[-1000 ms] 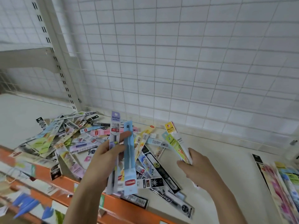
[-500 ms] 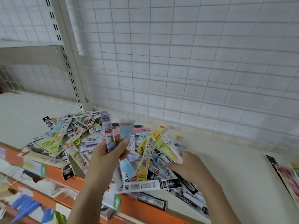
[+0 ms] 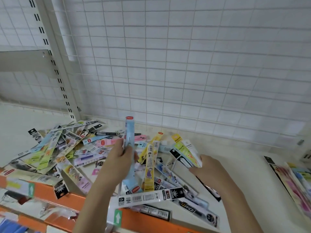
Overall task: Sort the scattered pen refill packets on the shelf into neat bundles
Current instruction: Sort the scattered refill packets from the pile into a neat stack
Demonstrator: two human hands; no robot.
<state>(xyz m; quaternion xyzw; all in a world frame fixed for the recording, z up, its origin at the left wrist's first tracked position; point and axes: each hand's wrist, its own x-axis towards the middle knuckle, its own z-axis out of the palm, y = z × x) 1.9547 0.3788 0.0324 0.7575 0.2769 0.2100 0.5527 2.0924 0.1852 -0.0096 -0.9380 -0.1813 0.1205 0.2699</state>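
A loose heap of pen refill packets covers the left and middle of the cream shelf. My left hand grips a small upright bundle of packets, a light blue packet with a red tab standing tallest. My right hand holds a fan of green, yellow and white packets low over the shelf. A yellow packet and a long black-and-white packet lie between my forearms.
A sorted stack of colourful packets lies at the shelf's right edge. The orange front rail runs along the near edge. A white wire grid wall backs the shelf, with a slotted upright post at left.
My left hand's bundle now stands more upright with the blue packet on top. My right hand has drawn back to the right with its fan of packets.
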